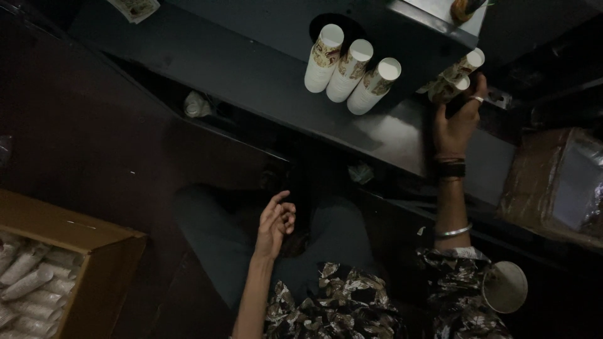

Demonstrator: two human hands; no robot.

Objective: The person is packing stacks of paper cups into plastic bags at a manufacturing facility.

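1. The right hand (457, 122), in the upper right of the frame, was raised to the dark metal machine surface (264, 75), its fingers wrapped around a short stack of printed white paper cups (453, 80) lying on their sides.

2. The left hand (275, 223) hung near the centre of the frame over the lap, holding nothing, its fingers loosely curled and slightly apart.

3. Three further stacks of white paper cups with brown print (348, 68) already lay side by side at the upper middle of the frame, their open ends pointing up and to the right, just left of the stack in the right hand.

4. An open brown cardboard box (94, 251) sat at the lower left, with many plastic-wrapped sleeves of pale cups (28, 282) packed inside.

5. A single grey-white cup (504, 287) showed at the lower right beside the patterned sleeve (458, 295).

6. A brown box wrapped in shiny plastic (556, 182) stood at the right edge.

7. Judged from this layout, three stacks looked placed and a fourth was at the machine, not yet released; the box at the lower left still held plenty of cups, so much of the work seemed to remain.
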